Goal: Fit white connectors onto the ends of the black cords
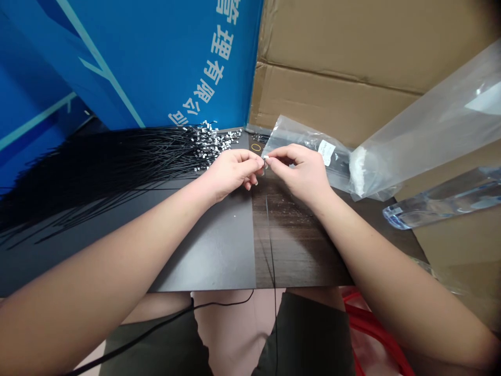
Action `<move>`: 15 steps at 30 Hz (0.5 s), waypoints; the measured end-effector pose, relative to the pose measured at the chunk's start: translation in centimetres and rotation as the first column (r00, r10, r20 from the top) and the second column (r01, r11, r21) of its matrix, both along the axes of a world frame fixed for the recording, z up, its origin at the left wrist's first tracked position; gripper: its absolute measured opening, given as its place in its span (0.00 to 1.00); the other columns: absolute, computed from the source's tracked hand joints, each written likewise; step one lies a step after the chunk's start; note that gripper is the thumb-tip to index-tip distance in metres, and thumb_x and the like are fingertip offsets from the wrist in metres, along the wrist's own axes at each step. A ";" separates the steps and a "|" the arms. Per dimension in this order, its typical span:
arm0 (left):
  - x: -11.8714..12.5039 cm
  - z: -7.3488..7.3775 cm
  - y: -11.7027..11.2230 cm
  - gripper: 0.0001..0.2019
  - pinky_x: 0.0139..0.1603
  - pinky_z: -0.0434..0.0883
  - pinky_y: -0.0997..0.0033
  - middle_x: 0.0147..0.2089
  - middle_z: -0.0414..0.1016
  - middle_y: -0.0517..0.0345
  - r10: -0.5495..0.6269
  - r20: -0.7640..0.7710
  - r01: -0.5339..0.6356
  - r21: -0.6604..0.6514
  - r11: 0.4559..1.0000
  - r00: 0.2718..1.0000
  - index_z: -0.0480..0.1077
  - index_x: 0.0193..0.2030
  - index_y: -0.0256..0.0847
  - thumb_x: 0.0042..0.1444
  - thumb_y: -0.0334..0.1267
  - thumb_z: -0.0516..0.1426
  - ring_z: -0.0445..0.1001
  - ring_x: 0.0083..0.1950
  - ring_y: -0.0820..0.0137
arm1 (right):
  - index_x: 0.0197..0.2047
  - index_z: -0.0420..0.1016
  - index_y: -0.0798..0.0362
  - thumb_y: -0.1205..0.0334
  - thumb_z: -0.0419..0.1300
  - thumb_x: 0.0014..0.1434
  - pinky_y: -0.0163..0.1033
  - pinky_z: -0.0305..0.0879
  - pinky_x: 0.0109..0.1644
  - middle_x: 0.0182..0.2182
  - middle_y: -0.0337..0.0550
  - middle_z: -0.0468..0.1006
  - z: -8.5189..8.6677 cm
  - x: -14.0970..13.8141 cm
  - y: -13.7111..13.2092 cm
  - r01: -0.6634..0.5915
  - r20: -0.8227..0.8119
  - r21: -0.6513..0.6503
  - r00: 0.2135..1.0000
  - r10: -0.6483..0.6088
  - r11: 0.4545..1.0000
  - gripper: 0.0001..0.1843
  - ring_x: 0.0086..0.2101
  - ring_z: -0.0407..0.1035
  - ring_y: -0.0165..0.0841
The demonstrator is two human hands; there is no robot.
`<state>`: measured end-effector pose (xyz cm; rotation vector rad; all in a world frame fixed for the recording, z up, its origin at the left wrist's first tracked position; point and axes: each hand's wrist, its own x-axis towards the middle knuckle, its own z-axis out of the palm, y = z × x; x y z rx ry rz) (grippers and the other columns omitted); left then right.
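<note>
My left hand (237, 171) and my right hand (303, 169) meet fingertip to fingertip above the table. Pinched in the left fingers is the upper end of a thin black wire (270, 235), which hangs down past the table's front edge. The right thumb and forefinger close on a small white connector (266, 156), right beside the wire end. Whether the two parts are joined is too small to tell. To the left lies a big bundle of black wires (102, 162), with white connectors (207, 138) on their ends near my left hand.
Behind my right hand lies a clear plastic bag (289, 130) with a white label. A taller clear bag (418, 115) holds small white pieces (357, 172). Clear bluish plastic (442, 209) is at the right. A blue panel (156, 62) and cardboard (332, 89) stand behind the table (207, 250).
</note>
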<state>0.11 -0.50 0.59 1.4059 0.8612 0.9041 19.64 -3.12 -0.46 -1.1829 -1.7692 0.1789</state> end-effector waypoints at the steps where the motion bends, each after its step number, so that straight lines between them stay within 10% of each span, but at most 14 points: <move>1: 0.0 0.0 0.0 0.04 0.24 0.69 0.77 0.31 0.78 0.57 0.001 -0.001 -0.001 0.001 1.000 1.000 0.77 0.32 0.37 0.58 0.33 0.64 0.73 0.26 0.77 | 0.37 0.87 0.47 0.60 0.68 0.64 0.44 0.74 0.43 0.35 0.40 0.87 0.0 0.0 0.0 0.002 0.000 0.002 1.000 -0.002 1.000 0.05 0.35 0.77 0.36; 15: 0.0 0.4 -0.2 0.05 0.24 0.69 0.77 0.25 0.74 0.60 0.027 -0.102 -0.015 0.115 0.993 0.994 0.76 0.31 0.36 0.58 0.30 0.60 0.70 0.24 0.77 | 0.37 0.87 0.47 0.61 0.68 0.63 0.44 0.74 0.43 0.36 0.40 0.87 -0.2 -0.1 -0.1 -0.026 -0.012 0.002 1.000 0.026 1.000 0.05 0.35 0.78 0.36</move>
